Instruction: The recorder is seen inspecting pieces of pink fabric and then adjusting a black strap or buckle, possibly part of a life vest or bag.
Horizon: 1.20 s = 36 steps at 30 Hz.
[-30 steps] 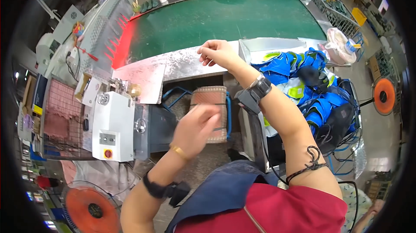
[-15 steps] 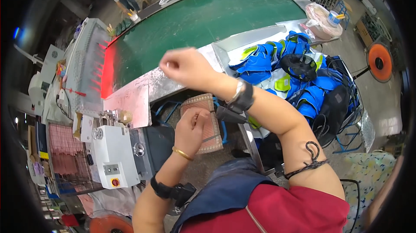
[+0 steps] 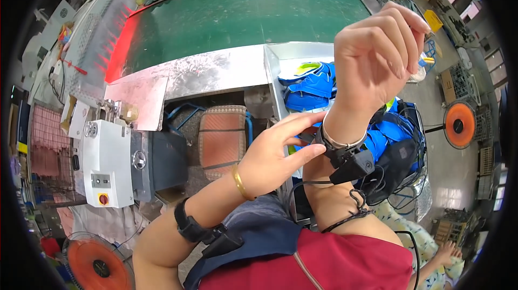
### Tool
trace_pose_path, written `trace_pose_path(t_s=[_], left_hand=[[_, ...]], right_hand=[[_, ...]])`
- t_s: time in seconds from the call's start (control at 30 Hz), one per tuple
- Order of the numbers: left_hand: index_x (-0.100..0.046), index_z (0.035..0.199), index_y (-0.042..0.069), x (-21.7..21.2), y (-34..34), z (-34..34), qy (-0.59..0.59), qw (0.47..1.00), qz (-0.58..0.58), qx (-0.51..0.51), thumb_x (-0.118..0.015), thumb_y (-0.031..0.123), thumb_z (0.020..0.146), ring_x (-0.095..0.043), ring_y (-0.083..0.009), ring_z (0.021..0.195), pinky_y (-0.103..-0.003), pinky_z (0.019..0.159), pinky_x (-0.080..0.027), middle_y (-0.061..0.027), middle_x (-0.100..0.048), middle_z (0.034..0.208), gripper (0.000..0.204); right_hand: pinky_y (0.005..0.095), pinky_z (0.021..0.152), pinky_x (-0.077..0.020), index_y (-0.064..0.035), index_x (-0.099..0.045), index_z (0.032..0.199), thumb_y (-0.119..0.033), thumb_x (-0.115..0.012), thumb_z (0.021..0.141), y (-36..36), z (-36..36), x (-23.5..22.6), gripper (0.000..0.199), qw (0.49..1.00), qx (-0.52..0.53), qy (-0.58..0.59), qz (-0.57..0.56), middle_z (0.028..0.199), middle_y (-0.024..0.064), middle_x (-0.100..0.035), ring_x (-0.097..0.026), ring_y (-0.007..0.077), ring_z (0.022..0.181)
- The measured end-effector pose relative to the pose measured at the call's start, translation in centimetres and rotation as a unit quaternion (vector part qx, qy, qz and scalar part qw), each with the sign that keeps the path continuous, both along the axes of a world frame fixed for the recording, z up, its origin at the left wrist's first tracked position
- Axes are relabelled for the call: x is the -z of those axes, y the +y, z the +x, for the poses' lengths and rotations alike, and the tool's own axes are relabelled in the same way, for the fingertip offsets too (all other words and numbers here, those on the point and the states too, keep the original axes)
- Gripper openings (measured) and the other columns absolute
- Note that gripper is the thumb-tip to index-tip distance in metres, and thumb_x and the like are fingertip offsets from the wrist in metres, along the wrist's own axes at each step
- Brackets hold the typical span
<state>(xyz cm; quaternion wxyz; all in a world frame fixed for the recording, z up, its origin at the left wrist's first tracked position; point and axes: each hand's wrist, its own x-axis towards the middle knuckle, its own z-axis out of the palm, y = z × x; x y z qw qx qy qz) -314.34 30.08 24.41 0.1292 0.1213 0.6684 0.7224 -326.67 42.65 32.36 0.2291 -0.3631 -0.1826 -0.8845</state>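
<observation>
My right hand (image 3: 377, 52) is raised in front of me with nothing in it, its fingers loosely bent and the palm partly showing. A thin bangle (image 3: 337, 142) and a black strap-on device (image 3: 353, 167) sit round its wrist. My left hand (image 3: 280, 152) reaches across with fingers stretched out, its fingertips at the bangle and strap; whether they press on them I cannot tell. A gold bangle (image 3: 238, 182) circles my left wrist, with another black strapped device (image 3: 202, 228) farther up that forearm. Behind my right hand, blue and lime-green fabric pieces (image 3: 310, 87) lie in a metal tray (image 3: 272, 74).
A green conveyor belt (image 3: 237, 15) with a metal edge stretches ahead. To the left stands a white machine (image 3: 108, 155). A cushioned stool (image 3: 221, 139) is under the edge. Orange fans (image 3: 459, 124) stand at right and lower left. Another person's hand (image 3: 447, 252) shows at lower right.
My right hand has risen and moved right, its fingers loosening from a curled shape. My left hand has opened and moved right to the right wrist. The view has shifted to the right.
</observation>
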Motion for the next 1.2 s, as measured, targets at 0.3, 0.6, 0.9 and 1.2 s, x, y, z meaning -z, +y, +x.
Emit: trace_pose_path(t_s=[0.3,0.6,0.9,1.2], left_hand=[[-0.047,0.133,-0.004,1.1,-2.1,-1.5,-0.092,0.988,0.064,0.106,-0.069,0.010,0.089,-0.053,-0.0138,0.115,-0.032,0.098,-0.046,-0.0083,-0.055,0.124,0.052],[-0.060,0.104,0.000,4.3,-2.7,-0.6,-0.106,0.989,0.104,0.030,-0.067,0.010,0.090,-0.061,-0.0094,0.091,-0.025,0.084,-0.049,-0.0016,-0.064,0.097,0.018],[-0.059,0.104,0.001,3.4,-5.9,3.4,-0.113,0.990,0.075,-0.025,-0.066,0.008,0.091,-0.065,-0.0122,0.092,-0.026,0.085,-0.051,-0.0040,-0.064,0.096,0.017],[-0.058,0.105,0.001,4.0,-5.5,2.7,-0.046,0.995,0.091,-0.008,-0.067,0.007,0.090,-0.062,-0.0102,0.089,-0.025,0.082,-0.050,-0.0041,-0.063,0.097,0.019]], right_hand=[[0.0247,0.048,-0.0386,-0.0060,-0.054,0.091,-0.021,-0.046,0.098,-2.3,1.4,0.8,0.019,0.997,-0.008,-0.071,0.010,0.054,-0.0022,-0.040,-0.038,0.0087,0.046],[0.0251,0.048,-0.0393,-0.0045,-0.057,0.094,-0.022,-0.043,0.099,-3.5,2.0,2.2,0.023,0.996,-0.038,-0.070,0.031,0.055,-0.0004,-0.042,-0.039,0.0094,0.047],[0.0236,0.049,-0.0342,-0.0038,-0.057,0.090,-0.021,-0.048,0.099,-4.0,-4.0,6.5,0.021,0.808,0.416,-0.093,0.408,0.058,-0.0020,-0.042,-0.039,0.0072,0.050],[0.0233,0.047,-0.0363,-0.0039,-0.059,0.087,-0.017,-0.052,0.096,-5.6,-4.9,7.9,0.018,0.779,0.435,-0.101,0.440,0.056,0.0001,-0.046,-0.041,0.0079,0.047]])
